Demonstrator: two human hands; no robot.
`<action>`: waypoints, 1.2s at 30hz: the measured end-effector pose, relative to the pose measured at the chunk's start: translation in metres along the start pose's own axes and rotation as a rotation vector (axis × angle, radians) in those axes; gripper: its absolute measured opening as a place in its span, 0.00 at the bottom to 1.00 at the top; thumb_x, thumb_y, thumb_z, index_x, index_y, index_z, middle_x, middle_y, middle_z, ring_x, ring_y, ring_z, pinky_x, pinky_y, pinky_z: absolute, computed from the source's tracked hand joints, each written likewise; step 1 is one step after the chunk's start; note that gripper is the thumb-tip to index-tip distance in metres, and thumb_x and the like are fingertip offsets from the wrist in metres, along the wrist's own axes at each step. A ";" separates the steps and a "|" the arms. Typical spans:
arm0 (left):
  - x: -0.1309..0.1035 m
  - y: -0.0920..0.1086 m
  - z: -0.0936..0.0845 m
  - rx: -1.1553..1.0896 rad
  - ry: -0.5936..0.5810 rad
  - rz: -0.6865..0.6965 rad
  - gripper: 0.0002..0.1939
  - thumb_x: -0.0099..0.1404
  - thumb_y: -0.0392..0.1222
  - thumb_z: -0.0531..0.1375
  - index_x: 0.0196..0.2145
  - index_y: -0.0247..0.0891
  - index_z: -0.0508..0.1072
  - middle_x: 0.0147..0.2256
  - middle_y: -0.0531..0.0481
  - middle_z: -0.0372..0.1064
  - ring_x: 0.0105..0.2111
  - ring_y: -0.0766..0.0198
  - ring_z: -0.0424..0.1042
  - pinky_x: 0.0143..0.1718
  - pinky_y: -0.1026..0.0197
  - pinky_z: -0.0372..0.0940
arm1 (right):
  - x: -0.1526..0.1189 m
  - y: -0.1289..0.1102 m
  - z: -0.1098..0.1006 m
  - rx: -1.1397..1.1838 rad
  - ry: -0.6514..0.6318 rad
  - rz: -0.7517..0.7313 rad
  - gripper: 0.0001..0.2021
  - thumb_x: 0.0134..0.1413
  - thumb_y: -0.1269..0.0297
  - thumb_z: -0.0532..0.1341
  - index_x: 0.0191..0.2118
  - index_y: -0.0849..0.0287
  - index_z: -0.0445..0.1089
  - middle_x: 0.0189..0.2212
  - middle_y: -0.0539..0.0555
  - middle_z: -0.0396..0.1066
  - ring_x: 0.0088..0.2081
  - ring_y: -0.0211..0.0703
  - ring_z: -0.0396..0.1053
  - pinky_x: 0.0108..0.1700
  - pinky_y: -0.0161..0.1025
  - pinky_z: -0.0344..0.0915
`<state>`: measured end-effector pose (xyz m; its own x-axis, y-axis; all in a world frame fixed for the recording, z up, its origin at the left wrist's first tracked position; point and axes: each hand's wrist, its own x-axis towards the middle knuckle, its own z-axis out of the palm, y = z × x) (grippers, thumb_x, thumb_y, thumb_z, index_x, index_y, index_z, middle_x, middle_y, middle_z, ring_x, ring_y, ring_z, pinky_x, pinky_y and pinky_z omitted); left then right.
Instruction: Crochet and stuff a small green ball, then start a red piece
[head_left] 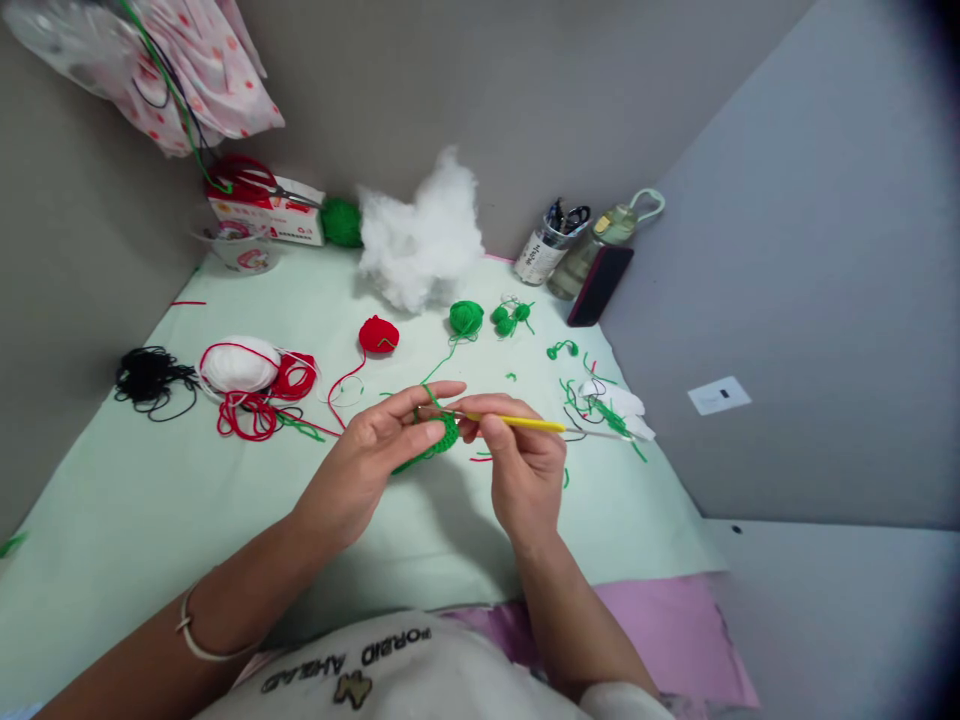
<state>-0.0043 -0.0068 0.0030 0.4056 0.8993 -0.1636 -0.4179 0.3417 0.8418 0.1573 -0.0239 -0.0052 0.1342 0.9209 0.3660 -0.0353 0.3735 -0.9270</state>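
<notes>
While a pale green cloth (pixel 187 530) is spreading across most of the frame, the left hand (pixel 360 455) is working just left of centre and the right hand (pixel 529 465) just right of it. The right is closing thumb and fingers on a yellow-handled hook (pixel 525 422), leaving no gap around the handle. The hook is running nearly level, its long axis dipping slightly toward the right of the frame, and its working end is pointing left, into the left hand's fingers. At the centre, the green crocheted piece (pixel 448 432) is lying left of the right hand's grip, nearer the left hand, which is pinching it under the thumb; its long axis is slanting from lower left to upper right. Whether the hook's tip is sitting inside a stitch cannot be told. Above, a green ball (pixel 466 318) is trailing a thin strand (pixel 437 370) down to the left fingers.
</notes>
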 end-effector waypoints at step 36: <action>-0.001 0.000 0.004 0.027 0.090 0.023 0.19 0.62 0.43 0.70 0.52 0.47 0.81 0.37 0.52 0.74 0.38 0.65 0.69 0.40 0.64 0.63 | -0.002 0.001 0.000 -0.164 -0.034 -0.174 0.12 0.69 0.68 0.59 0.46 0.48 0.80 0.39 0.52 0.81 0.35 0.40 0.76 0.36 0.40 0.75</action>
<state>-0.0017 -0.0087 0.0048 0.3207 0.9282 -0.1885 -0.4041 0.3141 0.8591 0.1567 -0.0254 -0.0072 0.0905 0.8487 0.5211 0.1471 0.5061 -0.8498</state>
